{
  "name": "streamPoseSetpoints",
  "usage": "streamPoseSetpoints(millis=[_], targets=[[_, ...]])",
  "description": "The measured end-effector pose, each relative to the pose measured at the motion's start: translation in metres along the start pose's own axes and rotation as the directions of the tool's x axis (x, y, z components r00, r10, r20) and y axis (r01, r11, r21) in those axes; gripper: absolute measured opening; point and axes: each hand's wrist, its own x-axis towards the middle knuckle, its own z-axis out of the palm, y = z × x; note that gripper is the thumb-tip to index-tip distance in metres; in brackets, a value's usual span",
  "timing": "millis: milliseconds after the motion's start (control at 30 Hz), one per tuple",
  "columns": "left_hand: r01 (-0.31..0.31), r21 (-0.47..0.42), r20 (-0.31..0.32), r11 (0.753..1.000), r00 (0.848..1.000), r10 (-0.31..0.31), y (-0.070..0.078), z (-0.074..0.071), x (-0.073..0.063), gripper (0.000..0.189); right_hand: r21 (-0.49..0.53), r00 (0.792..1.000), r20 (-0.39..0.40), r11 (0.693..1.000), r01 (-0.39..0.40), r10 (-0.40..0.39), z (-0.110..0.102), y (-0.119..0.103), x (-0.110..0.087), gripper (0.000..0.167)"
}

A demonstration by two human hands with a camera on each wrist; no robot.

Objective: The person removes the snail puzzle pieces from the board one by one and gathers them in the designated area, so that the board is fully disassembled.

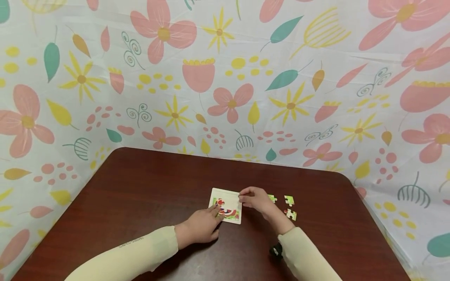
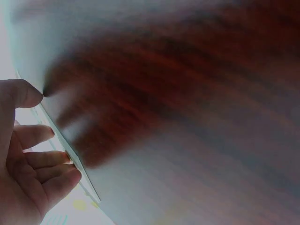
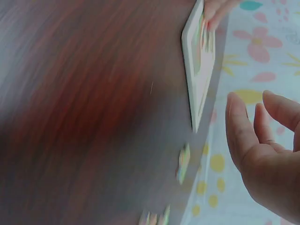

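Observation:
A small square jigsaw board (image 1: 230, 192) with a pale rim lies on the table, its lower part filled with a red and green picture and its upper part bare. My left hand (image 1: 202, 226) rests fingers on the board's lower left; in the left wrist view its fingers (image 2: 44, 159) are fairly straight over the board's edge. Just off the board's right edge, my right hand (image 1: 258, 201) is raised with loosely bent fingers. The right wrist view shows no piece between its thumb and fingers (image 3: 241, 124).
Loose jigsaw pieces lie right of the board: a green one (image 1: 272, 198) partly behind my right hand, another green one (image 1: 289, 200), and a red and green one (image 1: 290, 214). The dark wooden table (image 1: 158, 175) meets a flower-printed cloth (image 1: 225, 128) at the back and sides.

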Motion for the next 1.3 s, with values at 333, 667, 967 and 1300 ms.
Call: streamPoseSetpoints(millis=[333,667,967,1300], targets=[[-0.007,0.108,-0.017,0.994,1.000,0.009,0.002,0.002,0.006,0.033,-0.002,0.998,0.050,0.999,-0.036,0.036,0.032,-0.005,0.016,0.027],[0.003,0.230,-0.027,0.973,1.000,0.004,0.005,-0.001,0.010,0.034,-0.096,0.995,0.034,0.991,-0.095,0.099,0.042,-0.011,0.029,0.020],[0.020,0.201,-0.034,0.979,0.999,-0.014,0.002,0.002,0.011,0.033,-0.098,0.996,0.035,0.992,-0.077,0.080,0.050,-0.015,0.034,0.012],[0.012,0.233,-0.059,0.972,0.998,0.002,0.000,0.003,0.009,0.030,-0.108,0.998,0.014,0.993,-0.056,0.058,0.054,-0.017,0.031,0.004]])
